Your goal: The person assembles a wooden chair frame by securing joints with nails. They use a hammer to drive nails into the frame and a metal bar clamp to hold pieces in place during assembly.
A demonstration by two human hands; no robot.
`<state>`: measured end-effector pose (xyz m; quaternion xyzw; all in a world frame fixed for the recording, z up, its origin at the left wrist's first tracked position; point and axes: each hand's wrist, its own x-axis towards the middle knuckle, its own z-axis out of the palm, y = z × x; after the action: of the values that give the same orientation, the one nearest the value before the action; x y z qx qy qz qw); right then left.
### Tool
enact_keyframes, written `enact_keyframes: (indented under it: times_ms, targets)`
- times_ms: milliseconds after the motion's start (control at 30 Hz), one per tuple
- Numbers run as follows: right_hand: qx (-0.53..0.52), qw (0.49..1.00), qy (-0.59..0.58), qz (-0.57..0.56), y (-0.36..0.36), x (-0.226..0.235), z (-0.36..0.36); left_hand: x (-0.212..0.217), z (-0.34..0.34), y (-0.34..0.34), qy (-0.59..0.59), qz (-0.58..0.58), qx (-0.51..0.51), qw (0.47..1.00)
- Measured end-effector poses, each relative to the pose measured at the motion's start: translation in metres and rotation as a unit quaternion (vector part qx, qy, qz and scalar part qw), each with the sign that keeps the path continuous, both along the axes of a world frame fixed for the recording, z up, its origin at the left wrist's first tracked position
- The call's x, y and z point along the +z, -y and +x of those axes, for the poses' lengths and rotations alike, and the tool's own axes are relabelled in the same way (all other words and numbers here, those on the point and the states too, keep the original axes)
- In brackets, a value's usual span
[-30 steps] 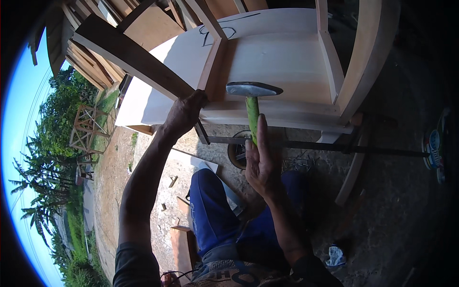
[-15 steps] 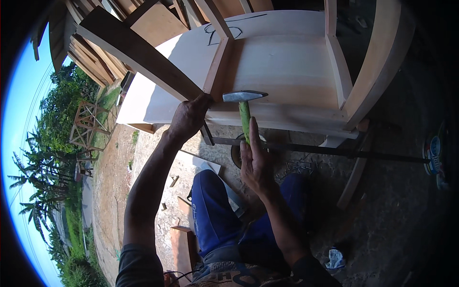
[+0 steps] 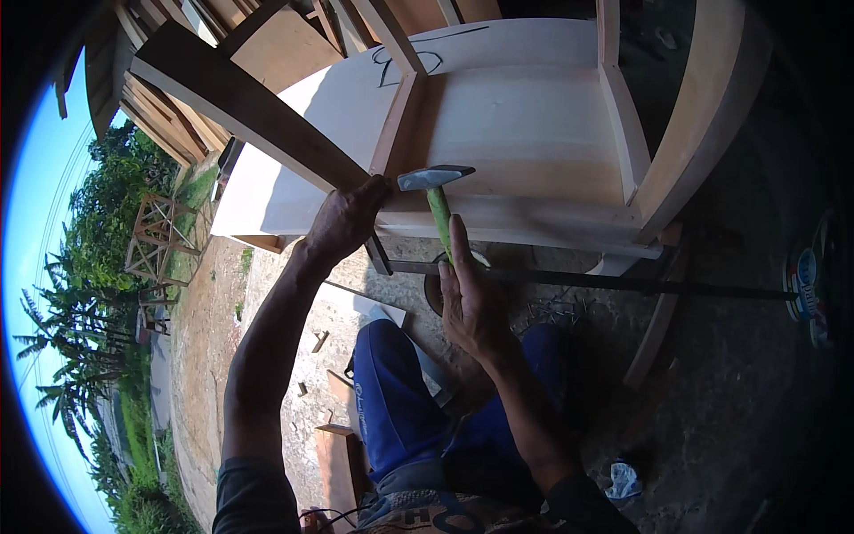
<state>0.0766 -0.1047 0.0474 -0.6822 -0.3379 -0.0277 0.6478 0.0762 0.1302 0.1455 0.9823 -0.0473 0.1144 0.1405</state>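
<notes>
My right hand (image 3: 471, 307) is wrapped round the green handle of a hammer (image 3: 440, 212), thumb along the handle. Its steel head is raised close to the corner of a pale wooden furniture frame (image 3: 551, 214). At that corner, my left hand (image 3: 345, 221) is closed against the lower end of a thick wooden leg (image 3: 258, 116); whatever its fingers pinch is hidden. Below the frame's near rail runs a long dark bar clamp (image 3: 569, 278), whose jaw comes down beside my left hand.
Stacked boards (image 3: 169, 116) lean at the back left. Loose nails (image 3: 556, 311) are scattered on the floor under the clamp. A round tin (image 3: 805, 283) stands at the far right, and a crumpled white wrapper (image 3: 623, 481) lies near my right forearm. Wood offcuts (image 3: 338, 454) lie beside my left knee.
The hammer head has shifted left, closer to my left hand, and its handle tilts more. My left hand stays at the frame's corner. The whole view has shifted slightly.
</notes>
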Motion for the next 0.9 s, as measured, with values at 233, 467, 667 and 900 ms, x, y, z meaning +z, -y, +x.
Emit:
enact_keyframes:
  times_ms: [233,467,667,900]
  targets:
    - [-0.061,0.994,0.061,0.063,0.005,0.032,0.009,0.002,0.002,-0.01,-0.003,0.042,-0.011,0.999]
    - [-0.054,0.997,0.021,-0.059,0.04,0.033,0.008,0.001,0.001,0.013,-0.004,0.061,0.025,0.998]
    - [-0.096,0.988,0.021,-0.121,0.142,0.079,0.0,-0.013,0.046,0.146,0.112,-0.48,-0.023,0.87]
    - [-0.168,0.917,0.147,-0.33,0.225,0.155,0.0,-0.087,0.102,0.258,0.124,-0.581,-0.021,0.804]
